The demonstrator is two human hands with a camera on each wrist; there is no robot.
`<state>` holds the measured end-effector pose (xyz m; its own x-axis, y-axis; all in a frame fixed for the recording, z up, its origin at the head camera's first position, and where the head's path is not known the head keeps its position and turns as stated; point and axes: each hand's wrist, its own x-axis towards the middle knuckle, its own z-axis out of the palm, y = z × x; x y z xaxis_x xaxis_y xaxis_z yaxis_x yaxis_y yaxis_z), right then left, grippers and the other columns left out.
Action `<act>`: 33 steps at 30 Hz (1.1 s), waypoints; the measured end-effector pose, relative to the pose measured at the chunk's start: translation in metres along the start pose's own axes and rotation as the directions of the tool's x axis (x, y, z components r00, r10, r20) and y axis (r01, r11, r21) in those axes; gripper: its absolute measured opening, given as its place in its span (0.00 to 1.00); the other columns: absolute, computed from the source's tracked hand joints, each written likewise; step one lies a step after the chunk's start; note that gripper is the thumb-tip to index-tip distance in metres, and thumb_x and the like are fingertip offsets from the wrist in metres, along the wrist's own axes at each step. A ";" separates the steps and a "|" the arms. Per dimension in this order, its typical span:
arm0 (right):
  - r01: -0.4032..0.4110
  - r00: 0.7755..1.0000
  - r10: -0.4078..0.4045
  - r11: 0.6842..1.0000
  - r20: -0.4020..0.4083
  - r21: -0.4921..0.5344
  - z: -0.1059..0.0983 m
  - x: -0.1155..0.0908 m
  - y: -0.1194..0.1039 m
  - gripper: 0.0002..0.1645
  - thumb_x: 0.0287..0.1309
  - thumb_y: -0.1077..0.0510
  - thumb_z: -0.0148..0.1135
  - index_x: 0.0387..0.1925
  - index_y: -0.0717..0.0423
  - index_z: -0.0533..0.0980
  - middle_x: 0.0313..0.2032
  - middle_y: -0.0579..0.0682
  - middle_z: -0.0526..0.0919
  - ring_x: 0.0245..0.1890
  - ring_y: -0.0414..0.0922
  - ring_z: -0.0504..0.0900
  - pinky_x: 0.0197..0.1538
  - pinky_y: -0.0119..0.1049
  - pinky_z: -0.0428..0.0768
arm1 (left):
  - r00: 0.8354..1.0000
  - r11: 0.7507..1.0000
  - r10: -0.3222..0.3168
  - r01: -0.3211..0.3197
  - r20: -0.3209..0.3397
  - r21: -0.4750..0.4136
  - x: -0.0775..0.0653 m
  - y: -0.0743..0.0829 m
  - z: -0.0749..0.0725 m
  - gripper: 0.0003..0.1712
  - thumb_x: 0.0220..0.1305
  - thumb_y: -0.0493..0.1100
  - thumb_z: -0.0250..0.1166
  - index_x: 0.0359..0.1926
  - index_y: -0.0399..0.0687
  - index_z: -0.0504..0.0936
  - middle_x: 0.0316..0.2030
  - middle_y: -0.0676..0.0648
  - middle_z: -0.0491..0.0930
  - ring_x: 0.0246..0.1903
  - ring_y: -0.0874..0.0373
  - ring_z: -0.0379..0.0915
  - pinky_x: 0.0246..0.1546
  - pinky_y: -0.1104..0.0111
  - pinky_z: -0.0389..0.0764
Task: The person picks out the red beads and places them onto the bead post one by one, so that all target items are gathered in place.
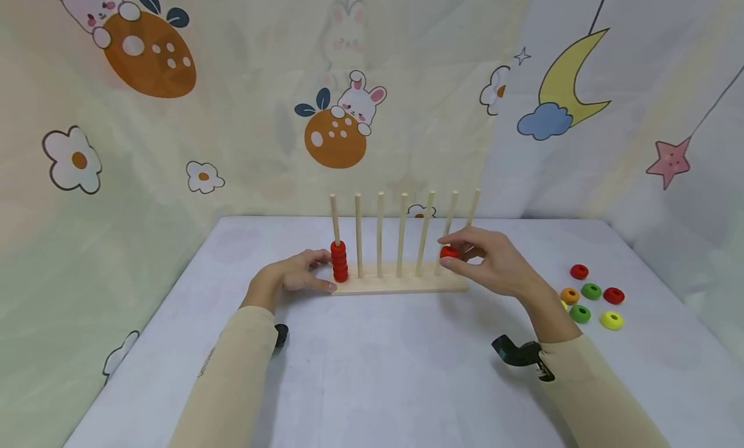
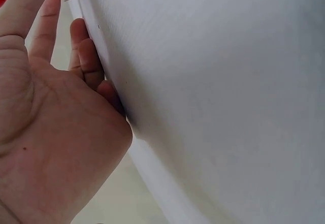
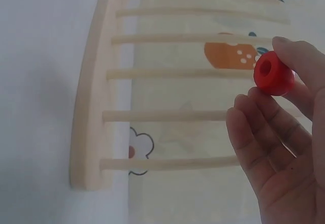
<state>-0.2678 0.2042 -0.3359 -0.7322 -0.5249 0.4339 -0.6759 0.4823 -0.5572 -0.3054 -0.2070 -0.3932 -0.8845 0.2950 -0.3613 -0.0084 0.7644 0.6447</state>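
Note:
A wooden stand [image 1: 401, 285] with several upright rods is on the white table. Several red beads [image 1: 340, 262] are stacked on its leftmost rod. My left hand [image 1: 293, 272] is at the stand's left end, thumb at the base's front corner and fingers beside the red stack; in the left wrist view its palm [image 2: 61, 117] faces the camera. Between thumb and fingertips, my right hand [image 1: 491, 257] pinches a red bead [image 3: 274, 74], its hole visible in the right wrist view. In the head view this bead overlaps the second rod from the right, below the rod's top.
Loose beads lie on the right of the table: red [image 1: 613, 295], green [image 1: 580, 314], orange [image 1: 569, 296] and yellow [image 1: 611, 320]. The right forearm passes beside them. A patterned cloth [image 1: 256, 132] hangs behind the table [image 1: 372, 370].

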 end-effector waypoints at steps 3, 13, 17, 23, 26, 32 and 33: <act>0.012 1.000 -0.012 1.000 -0.006 0.011 0.001 0.006 -0.004 0.20 0.60 0.58 0.74 0.54 0.51 0.83 0.41 0.43 0.86 0.39 0.39 0.83 0.45 0.37 0.87 | 1.000 1.000 0.003 -0.003 -0.005 0.005 0.000 -0.001 -0.001 0.39 0.55 0.57 0.77 0.66 0.62 0.72 0.71 0.42 0.64 0.74 0.42 0.55 0.72 0.37 0.57; 0.078 0.997 -0.078 0.991 -0.009 0.106 0.009 0.026 -0.019 0.20 0.58 0.60 0.76 0.52 0.52 0.83 0.40 0.43 0.86 0.39 0.40 0.84 0.43 0.34 0.86 | 1.000 1.000 0.011 -0.011 -0.001 -0.022 0.000 -0.002 0.001 0.38 0.56 0.56 0.77 0.65 0.62 0.72 0.72 0.42 0.64 0.74 0.42 0.54 0.72 0.36 0.56; 0.074 0.997 -0.072 0.989 -0.021 0.130 0.014 0.029 -0.024 0.20 0.58 0.60 0.76 0.53 0.51 0.83 0.42 0.43 0.86 0.39 0.41 0.83 0.44 0.34 0.85 | 1.000 1.000 0.020 -0.020 0.003 -0.016 0.001 -0.001 0.001 0.37 0.56 0.56 0.77 0.65 0.62 0.72 0.71 0.42 0.64 0.73 0.42 0.55 0.73 0.38 0.57; 0.077 0.997 -0.073 0.984 -0.029 0.159 0.021 0.036 -0.030 0.19 0.59 0.61 0.75 0.53 0.53 0.83 0.40 0.44 0.86 0.39 0.42 0.83 0.43 0.33 0.85 | 0.998 0.998 0.055 -0.055 0.009 -0.011 0.002 -0.001 0.001 0.35 0.57 0.55 0.76 0.64 0.61 0.73 0.71 0.41 0.65 0.73 0.42 0.56 0.73 0.40 0.57; 0.090 0.996 -0.086 0.982 -0.030 0.169 0.025 0.040 -0.032 0.19 0.60 0.61 0.74 0.53 0.53 0.83 0.40 0.44 0.85 0.39 0.42 0.83 0.44 0.33 0.85 | 0.999 0.999 0.042 -0.042 0.007 -0.022 0.002 -0.001 0.002 0.36 0.57 0.55 0.76 0.65 0.61 0.73 0.71 0.41 0.65 0.73 0.42 0.55 0.73 0.39 0.57; 0.151 0.988 -0.143 0.964 -0.051 0.220 0.032 0.052 -0.038 0.20 0.59 0.63 0.74 0.53 0.52 0.82 0.43 0.47 0.85 0.38 0.43 0.85 0.44 0.34 0.85 | 1.000 0.999 0.029 -0.029 0.004 -0.020 0.000 0.000 0.001 0.38 0.56 0.56 0.77 0.65 0.62 0.73 0.71 0.41 0.65 0.73 0.42 0.55 0.73 0.39 0.57; 0.160 0.987 -0.152 0.961 -0.055 0.227 0.033 0.053 -0.039 0.20 0.59 0.63 0.74 0.53 0.53 0.82 0.43 0.47 0.85 0.37 0.43 0.85 0.44 0.34 0.85 | 0.999 0.999 0.033 -0.033 0.005 -0.017 0.000 0.000 0.001 0.38 0.56 0.56 0.77 0.65 0.62 0.73 0.71 0.41 0.65 0.73 0.42 0.55 0.73 0.39 0.57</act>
<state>-0.2777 0.1343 -0.3144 -0.6248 -0.5523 0.5519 -0.7478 0.2200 -0.6264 -0.3046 -0.2064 -0.3935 -0.8819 0.3233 -0.3432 0.0129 0.7442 0.6678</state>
